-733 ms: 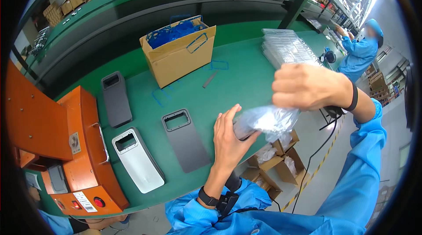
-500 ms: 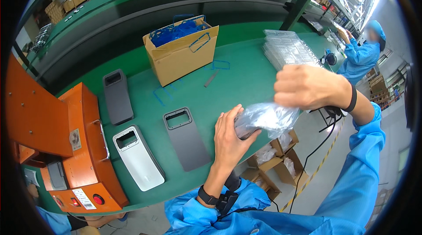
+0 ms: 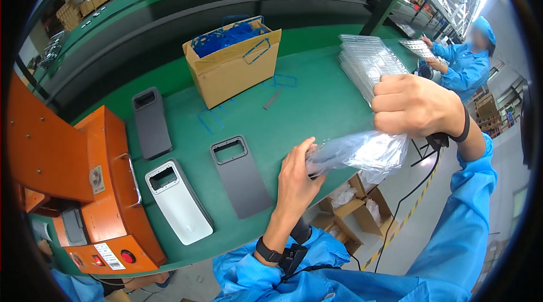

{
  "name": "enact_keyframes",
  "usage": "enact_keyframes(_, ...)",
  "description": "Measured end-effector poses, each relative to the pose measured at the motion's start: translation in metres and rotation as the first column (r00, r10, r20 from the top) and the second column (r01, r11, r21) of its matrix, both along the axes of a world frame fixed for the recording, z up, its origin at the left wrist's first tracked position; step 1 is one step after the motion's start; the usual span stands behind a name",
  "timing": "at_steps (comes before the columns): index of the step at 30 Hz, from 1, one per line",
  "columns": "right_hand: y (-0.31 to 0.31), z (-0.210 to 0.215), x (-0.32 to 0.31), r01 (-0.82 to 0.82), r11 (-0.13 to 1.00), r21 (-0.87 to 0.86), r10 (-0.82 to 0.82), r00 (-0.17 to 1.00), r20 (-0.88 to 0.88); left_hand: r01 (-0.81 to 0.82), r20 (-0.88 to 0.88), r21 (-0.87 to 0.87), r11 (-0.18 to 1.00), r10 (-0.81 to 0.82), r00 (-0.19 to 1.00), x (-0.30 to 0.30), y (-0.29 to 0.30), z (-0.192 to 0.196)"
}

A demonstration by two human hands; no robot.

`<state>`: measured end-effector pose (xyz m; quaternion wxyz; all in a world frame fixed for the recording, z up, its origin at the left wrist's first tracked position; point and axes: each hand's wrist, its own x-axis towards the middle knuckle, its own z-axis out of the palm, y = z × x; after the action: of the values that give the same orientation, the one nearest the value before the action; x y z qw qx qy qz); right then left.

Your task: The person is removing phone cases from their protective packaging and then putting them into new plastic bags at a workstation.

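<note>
A clear, crinkled plastic bag (image 3: 367, 152) stretches between my two hands over the table's right front edge. My right hand (image 3: 416, 104) is closed in a fist on its upper part. My left hand (image 3: 297, 180) curls round the bag's left end, where a dark edge of a piece shows beneath the film; the rest of that piece is hidden. Left of my left hand lies a flat dark grey housing (image 3: 243, 180) with a rectangular window. Beside it are a white housing (image 3: 180, 203) and, farther back, another dark grey housing (image 3: 153, 126).
An orange machine (image 3: 121, 220) stands at the left. A cardboard box (image 3: 237, 73) holding blue frames is at the back, with clear trays (image 3: 367, 61) stacked to its right. Open cartons (image 3: 376, 217) sit below the table edge. A co-worker (image 3: 466, 64) holds a sheet at the far right.
My right fist has moved right, drawing the bag out longer from my left hand. Less of the dark piece shows at my left fingers. The co-worker's sheet has come lower into view.
</note>
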<state>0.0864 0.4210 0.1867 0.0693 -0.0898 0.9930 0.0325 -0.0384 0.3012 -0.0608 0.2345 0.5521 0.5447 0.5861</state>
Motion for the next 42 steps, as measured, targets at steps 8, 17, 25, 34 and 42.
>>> enact_keyframes(8, 0.004, -0.009, 0.002, 0.02, 0.999, -0.031, -0.02, 1.0, -0.01, -0.009, 0.015, -0.018, 1.0, 0.009, 1.0, 0.002, -0.002, 0.0)
enact_keyframes(17, 0.001, 0.004, -0.004, 0.021, 0.999, -0.037, -0.022, 1.0, -0.008, -0.011, 0.029, -0.037, 0.999, 0.012, 1.0, 0.0, -0.004, -0.003)
enact_keyframes(25, 0.005, -0.017, -0.006, -0.096, 0.988, -0.117, 0.091, 0.995, -0.052, 0.005, 0.003, 0.011, 1.0, -0.005, 1.0, 0.0, -0.003, 0.0)
enact_keyframes(34, 0.005, -0.013, -0.005, -0.122, 0.992, 0.02, 0.123, 0.987, -0.102, 0.008, 0.047, 0.039, 0.999, -0.01, 0.999, 0.001, -0.004, -0.001)
enact_keyframes(42, 0.007, 0.0, 0.001, -0.113, 0.994, 0.015, 0.114, 0.985, -0.131, -0.01, 0.014, 0.097, 0.995, 0.009, 1.0, 0.002, -0.004, 0.001)
